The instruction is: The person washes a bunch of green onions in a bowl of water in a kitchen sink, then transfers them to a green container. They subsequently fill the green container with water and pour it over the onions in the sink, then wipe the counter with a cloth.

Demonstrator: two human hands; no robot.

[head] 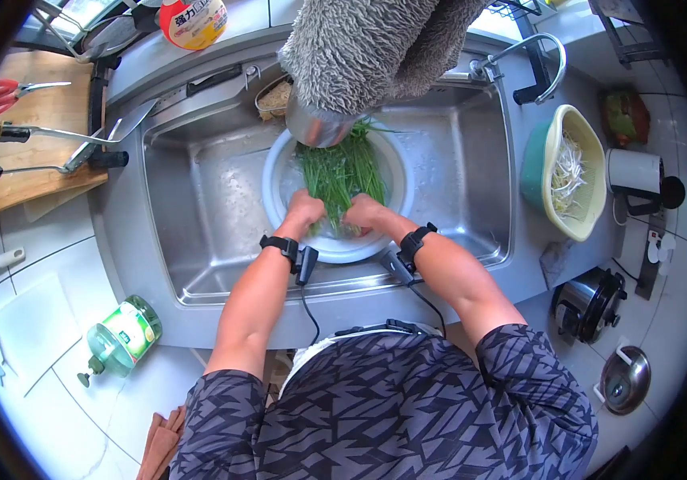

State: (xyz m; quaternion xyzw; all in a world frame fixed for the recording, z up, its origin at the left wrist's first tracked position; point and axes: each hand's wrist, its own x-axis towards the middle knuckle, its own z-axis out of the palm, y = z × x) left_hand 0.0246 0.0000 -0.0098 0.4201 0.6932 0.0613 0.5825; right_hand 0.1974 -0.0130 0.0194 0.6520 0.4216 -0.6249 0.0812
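Note:
A white plastic basin point(408, 180) stands in the stainless steel sink, with water in it. Long, thin green stalks, like garlic chives point(343, 168), lie in the basin with their leafy ends pointing away from me. My left hand point(305, 209) is closed around the near ends at the left. Gripping the same bunch from the right is my right hand point(367, 212), its fingertips partly hidden by stalks and water. A grey shaggy cloth point(355, 60) with a shiny metal cylinder point(319, 127) below it covers the basin's far part.
Right of the sink point(193, 240) sits a yellow colander point(595, 180) of bean sprouts in a green basin point(536, 162). A curved faucet point(561, 60) rises behind. Spatulas and red-handled scissors point(4, 99) lie on a wooden board point(49, 144) at left. A green pump bottle point(121, 336) is front left.

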